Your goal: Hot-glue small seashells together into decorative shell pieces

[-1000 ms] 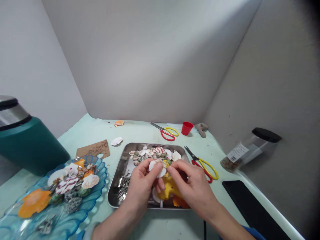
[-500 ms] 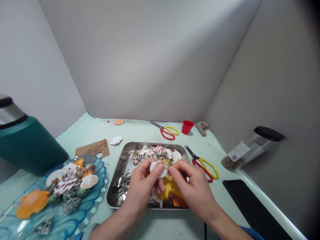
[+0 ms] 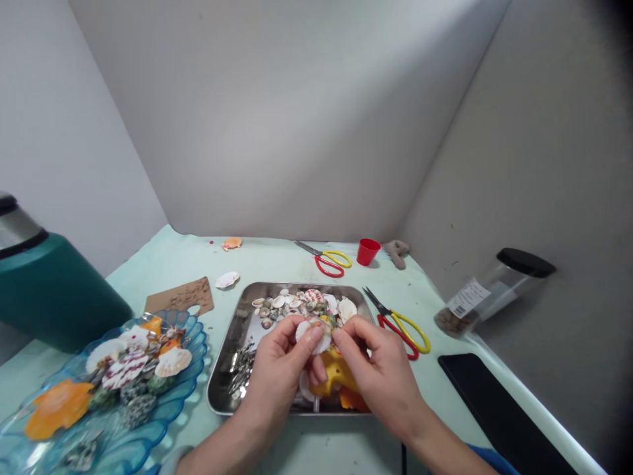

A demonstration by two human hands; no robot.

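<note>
Over the metal tray [image 3: 221, 369], my left hand [image 3: 279, 359] pinches a white seashell [image 3: 321, 340] between thumb and fingers. My right hand [image 3: 378, 353] is closed in a pinch at the shell's right edge; whatever is between its fingertips is too small to make out. Beneath my hands lies a yellow glue gun [image 3: 336, 375], partly covered, with a clear stick poking out at its near end. Small shells [image 3: 279, 302] fill the far side of the tray, and shiny silvery pieces [image 3: 241, 373] lie at its left.
At left stand a blue scalloped dish [image 3: 190, 379] of shells and stones and a teal bottle [image 3: 64, 290]. Two pairs of scissors [image 3: 324, 258], a red cup [image 3: 367, 252], brown card [image 3: 180, 297], a tilted jar [image 3: 487, 297] and a black flat object [image 3: 494, 402] surround the tray.
The whole view has shifted slightly, with objects a little further left. Both hands keep nearly the same pinch around the white seashell.
</note>
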